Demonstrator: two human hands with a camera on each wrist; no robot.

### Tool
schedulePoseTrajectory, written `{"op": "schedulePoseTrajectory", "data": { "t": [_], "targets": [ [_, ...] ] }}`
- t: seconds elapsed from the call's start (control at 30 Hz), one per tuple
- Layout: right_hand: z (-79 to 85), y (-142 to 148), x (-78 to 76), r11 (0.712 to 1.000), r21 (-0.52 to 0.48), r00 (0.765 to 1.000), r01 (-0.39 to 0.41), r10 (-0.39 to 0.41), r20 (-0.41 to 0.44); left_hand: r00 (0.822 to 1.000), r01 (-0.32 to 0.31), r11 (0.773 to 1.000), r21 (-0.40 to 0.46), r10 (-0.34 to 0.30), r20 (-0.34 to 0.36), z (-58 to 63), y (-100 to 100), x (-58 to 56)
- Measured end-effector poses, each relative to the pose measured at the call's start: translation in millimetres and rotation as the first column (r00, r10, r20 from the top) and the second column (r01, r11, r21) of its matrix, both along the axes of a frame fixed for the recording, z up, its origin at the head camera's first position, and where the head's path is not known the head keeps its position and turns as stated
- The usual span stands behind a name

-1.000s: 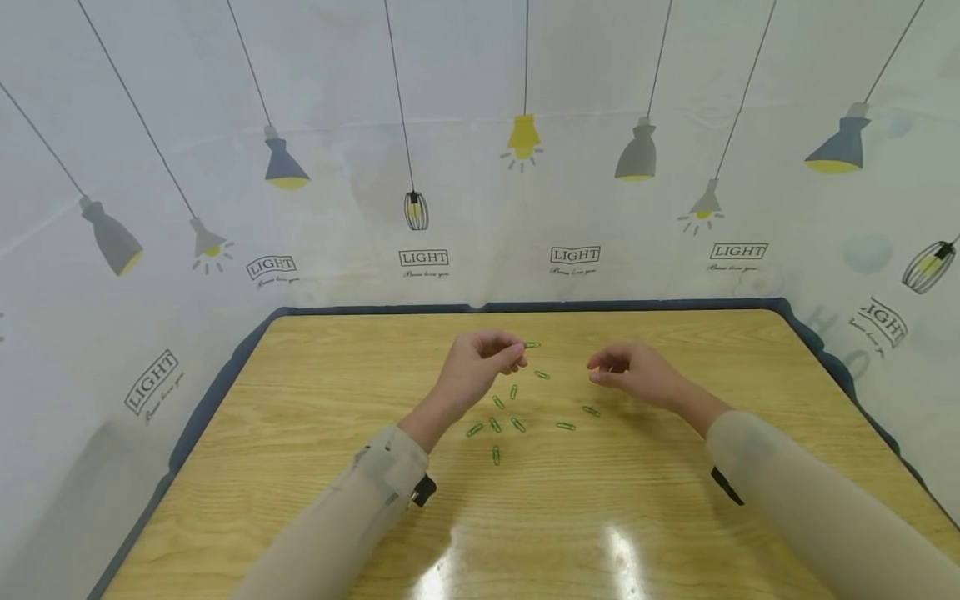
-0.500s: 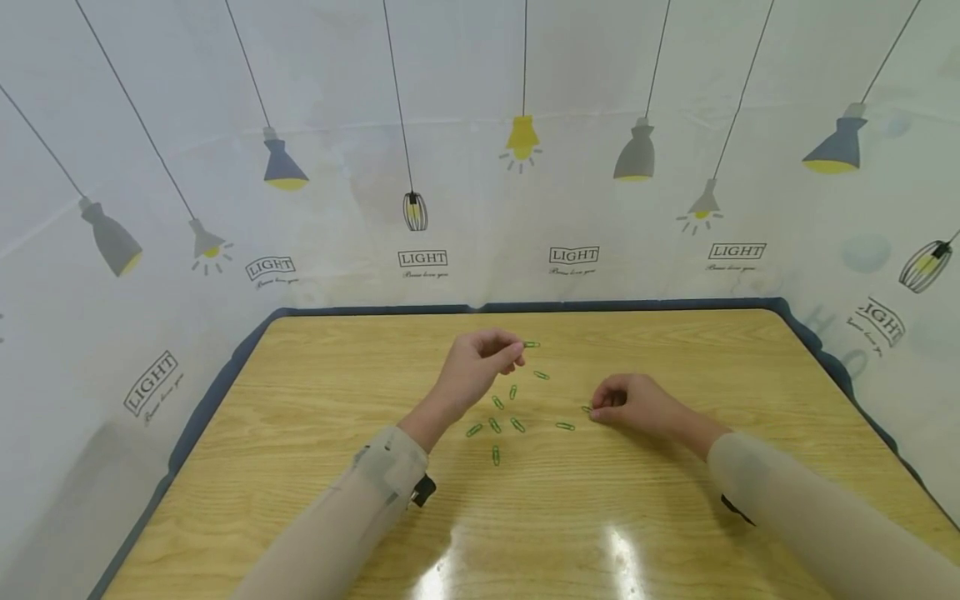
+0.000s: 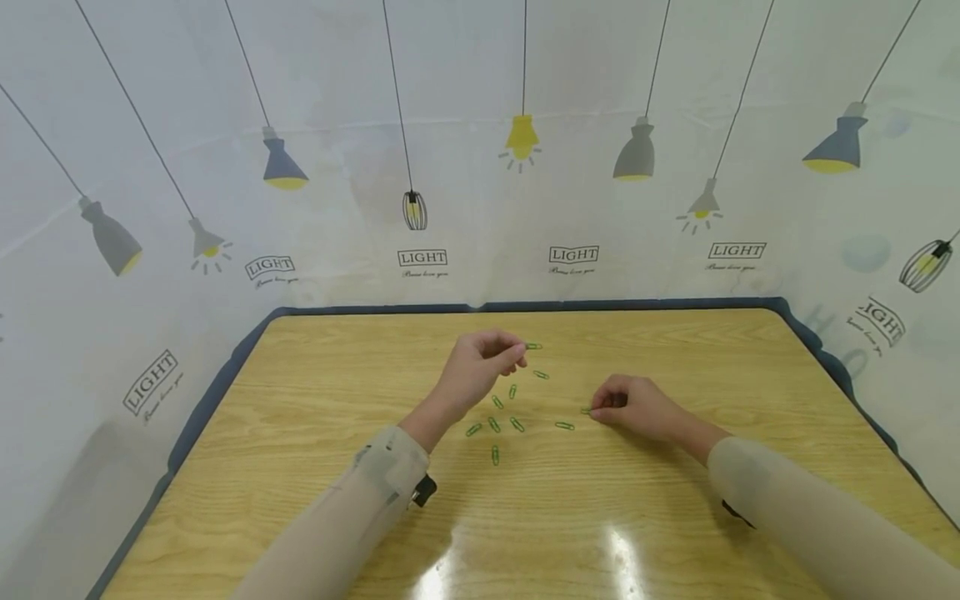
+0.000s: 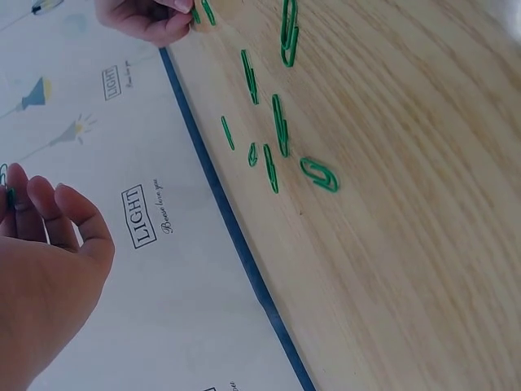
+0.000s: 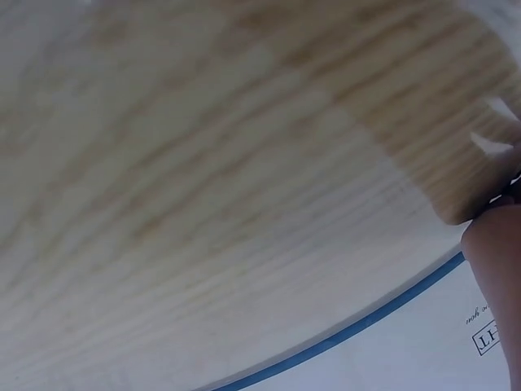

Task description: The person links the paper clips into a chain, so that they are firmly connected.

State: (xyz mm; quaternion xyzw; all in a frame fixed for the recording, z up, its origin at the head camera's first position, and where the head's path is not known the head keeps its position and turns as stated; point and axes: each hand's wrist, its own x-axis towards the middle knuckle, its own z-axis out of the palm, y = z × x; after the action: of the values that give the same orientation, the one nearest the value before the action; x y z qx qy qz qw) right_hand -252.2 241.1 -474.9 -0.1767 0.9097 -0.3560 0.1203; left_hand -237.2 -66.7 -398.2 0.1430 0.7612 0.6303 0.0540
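Note:
In the head view my left hand (image 3: pixel 483 362) is held above the table and pinches a green paper clip (image 3: pixel 534 346) between thumb and fingertips. The left wrist view shows that hand at the left edge, with a bit of the clip at its fingertips. To the right, my right hand (image 3: pixel 633 404) is low over the wood, its thumb and forefinger pinching another green paper clip (image 3: pixel 586 411), mostly covered by the fingers. A loose paper clip (image 3: pixel 565 426) lies just left of it. The right wrist view catches only part of my right hand (image 5: pixel 496 261), without its fingertips.
Several more green paper clips (image 3: pixel 517 425) are scattered over the middle of the wooden table (image 3: pixel 315 467). One clip (image 3: pixel 541 375) lies just below the left fingertips. A dark blue edge (image 3: pixel 375 310) borders the table, and a lamp-patterned sheet (image 3: pixel 480 167) stands behind it.
My right hand has come down toward the table and taken a paper clip between its fingertips, tilting it slightly. The left hand stays nearly still with its clip.

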Motion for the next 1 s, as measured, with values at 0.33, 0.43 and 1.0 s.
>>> {"op": "schedulePoseTrajectory", "data": {
  "t": [0.33, 0.43, 1.0],
  "targets": [
    [-1.1, -3.1, -0.1, 0.998, 0.003, 0.997, -0.057, 0.057, -0.043, 1.0, 0.019, 1.0, -0.015, -0.019, -0.009, -1.2, -1.1, 2.9],
    [-0.3, -4.3, 0.7, 0.996, 0.026, 0.995, -0.085, 0.086, -0.057, 1.0, 0.021, 1.0, -0.022, -0.021, -0.008, -2.8, -1.9, 3.5],
    [104.3, -20.7, -29.5, 0.997, -0.005, 0.993, -0.078, 0.077, -0.093, 1.0, 0.018, 0.999, -0.047, -0.019, -0.001, -2.9, -1.8, 3.1]
  ]
}}
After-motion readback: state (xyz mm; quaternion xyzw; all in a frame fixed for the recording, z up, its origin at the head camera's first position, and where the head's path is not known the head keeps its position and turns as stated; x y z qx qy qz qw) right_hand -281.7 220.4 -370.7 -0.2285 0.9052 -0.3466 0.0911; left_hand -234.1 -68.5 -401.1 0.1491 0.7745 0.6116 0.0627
